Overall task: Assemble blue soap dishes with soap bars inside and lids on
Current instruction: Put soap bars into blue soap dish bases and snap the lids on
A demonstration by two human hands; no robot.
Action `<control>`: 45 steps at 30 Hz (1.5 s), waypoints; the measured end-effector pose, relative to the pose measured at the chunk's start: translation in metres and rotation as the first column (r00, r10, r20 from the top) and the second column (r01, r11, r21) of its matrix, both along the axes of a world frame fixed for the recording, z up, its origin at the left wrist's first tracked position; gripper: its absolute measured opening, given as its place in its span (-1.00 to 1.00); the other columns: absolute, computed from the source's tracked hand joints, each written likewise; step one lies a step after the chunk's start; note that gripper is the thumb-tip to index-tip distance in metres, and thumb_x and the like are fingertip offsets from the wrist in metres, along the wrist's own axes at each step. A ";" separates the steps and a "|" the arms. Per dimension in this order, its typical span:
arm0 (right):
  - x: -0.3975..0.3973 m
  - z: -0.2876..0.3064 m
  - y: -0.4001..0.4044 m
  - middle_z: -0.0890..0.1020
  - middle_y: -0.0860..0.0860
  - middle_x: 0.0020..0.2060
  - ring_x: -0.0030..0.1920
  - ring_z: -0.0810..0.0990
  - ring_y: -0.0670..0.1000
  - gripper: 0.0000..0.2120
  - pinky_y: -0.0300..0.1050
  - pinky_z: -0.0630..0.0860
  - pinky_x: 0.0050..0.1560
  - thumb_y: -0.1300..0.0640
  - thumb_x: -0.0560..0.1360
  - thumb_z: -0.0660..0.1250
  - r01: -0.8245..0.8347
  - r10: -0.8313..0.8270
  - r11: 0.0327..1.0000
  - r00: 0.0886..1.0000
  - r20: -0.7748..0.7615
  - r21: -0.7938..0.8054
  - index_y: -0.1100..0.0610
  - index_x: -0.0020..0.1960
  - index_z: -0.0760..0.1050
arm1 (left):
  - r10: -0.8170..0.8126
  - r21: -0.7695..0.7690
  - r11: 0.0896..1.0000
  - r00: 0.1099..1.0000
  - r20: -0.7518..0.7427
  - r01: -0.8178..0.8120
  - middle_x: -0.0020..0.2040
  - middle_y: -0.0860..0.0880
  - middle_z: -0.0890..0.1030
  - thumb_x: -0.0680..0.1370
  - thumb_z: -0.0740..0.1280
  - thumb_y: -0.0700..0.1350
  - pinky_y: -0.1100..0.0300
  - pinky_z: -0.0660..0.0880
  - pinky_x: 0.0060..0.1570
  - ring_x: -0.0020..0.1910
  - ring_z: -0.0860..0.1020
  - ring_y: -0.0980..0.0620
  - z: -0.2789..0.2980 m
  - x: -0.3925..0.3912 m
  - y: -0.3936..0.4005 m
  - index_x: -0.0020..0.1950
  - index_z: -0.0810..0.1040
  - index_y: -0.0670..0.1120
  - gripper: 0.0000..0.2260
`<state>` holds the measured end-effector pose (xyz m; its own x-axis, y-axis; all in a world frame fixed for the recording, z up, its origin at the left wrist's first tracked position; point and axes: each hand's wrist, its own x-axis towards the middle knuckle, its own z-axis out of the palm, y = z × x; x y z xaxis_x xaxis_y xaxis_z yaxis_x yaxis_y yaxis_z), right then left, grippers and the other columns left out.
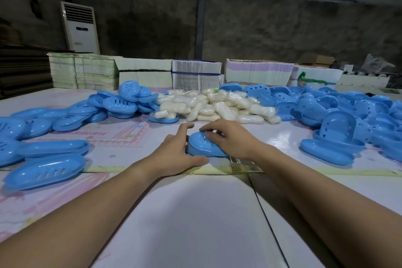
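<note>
A blue soap dish lies on the table in the middle, closed side up, between both hands. My left hand holds its left side, thumb along the near edge and fingers at the far edge. My right hand lies over its top right, fingers curled down on it. Wrapped white soap bars are heaped behind. Slotted blue lids pile up at the left, and blue dish bases at the right. One open dish with a soap bar sits just ahead of the heap.
Closed blue dishes lie at the near left and another pair at the near right. Stacks of flat printed cartons line the table's far edge. A white floor-standing air conditioner stands by the wall. Yellow tape crosses the table.
</note>
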<state>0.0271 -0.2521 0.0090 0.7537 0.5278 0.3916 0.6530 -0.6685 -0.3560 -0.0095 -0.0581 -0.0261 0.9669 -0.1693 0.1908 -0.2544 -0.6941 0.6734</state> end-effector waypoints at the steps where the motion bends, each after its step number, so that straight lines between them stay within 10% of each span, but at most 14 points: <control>1: 0.000 0.002 -0.003 0.57 -0.13 0.15 0.04 0.46 -0.17 -0.67 -0.35 0.39 0.01 -0.03 0.60 0.27 -0.016 0.015 1.000 0.998 -0.064 -0.024 -0.04 0.34 0.52 | -0.004 0.009 1.000 1.000 0.000 0.004 0.30 -0.02 0.48 0.36 0.51 0.24 -0.02 0.44 0.35 0.30 0.46 -0.02 0.000 0.000 0.000 0.52 0.08 0.22 -0.13; 11: 0.002 0.014 -0.022 0.48 -0.23 0.20 0.12 0.44 -0.32 -0.28 -0.45 0.35 -0.06 -0.02 0.37 0.51 -0.090 0.054 0.991 0.946 -0.319 -0.100 -0.20 0.47 0.32 | 0.004 -0.116 0.993 0.998 0.059 0.003 0.20 0.09 0.51 0.39 0.57 0.12 0.11 0.54 0.15 0.11 0.59 0.07 0.004 -0.003 0.003 0.31 0.25 0.26 -0.37; 19: 0.001 0.005 -0.020 0.59 -0.15 0.20 0.13 0.58 -0.26 -0.40 -0.36 0.51 0.09 0.10 0.51 0.42 -0.087 0.211 0.961 0.844 -0.493 0.263 -0.06 0.51 0.31 | -0.003 -0.498 0.867 0.999 0.034 0.020 0.17 0.08 0.60 0.47 0.54 -0.06 0.41 0.54 -0.13 0.02 0.63 0.28 0.009 -0.002 0.005 0.29 0.40 0.13 -0.51; 26: -0.003 0.000 -0.013 0.67 -0.01 0.14 0.14 0.64 -0.06 -0.46 -0.25 0.55 0.11 0.06 0.58 0.33 -0.080 0.294 0.918 0.794 -0.532 0.389 -0.02 0.53 0.28 | -0.077 -0.778 0.627 0.991 -0.109 -0.037 0.30 -0.16 0.59 0.57 0.40 -0.28 -0.10 0.57 0.24 0.17 0.66 -0.11 0.007 0.003 -0.004 0.40 0.44 -0.08 -0.58; 30: -0.001 -0.004 -0.007 0.66 0.07 0.17 0.21 0.61 0.05 -0.44 0.02 0.48 0.32 0.11 0.59 0.33 -0.073 0.348 0.881 0.768 -0.538 0.467 0.05 0.54 0.25 | -0.155 -0.822 0.569 0.982 -0.108 0.000 0.36 -0.15 0.56 0.61 0.34 -0.28 -0.11 0.58 0.23 0.15 0.68 -0.13 0.009 -0.001 -0.003 0.42 0.44 -0.12 -0.62; 45: -0.008 0.000 -0.004 0.60 0.09 0.26 0.22 0.60 0.02 -0.41 0.00 0.51 0.29 0.18 0.57 0.35 -0.070 0.353 0.870 0.779 -0.519 0.488 0.09 0.54 0.25 | -0.266 -0.846 0.525 0.962 -0.059 0.093 0.42 -0.12 0.51 0.65 0.24 -0.35 -0.03 0.59 0.20 0.20 0.65 -0.14 0.021 -0.016 -0.005 0.48 0.41 -0.10 -0.59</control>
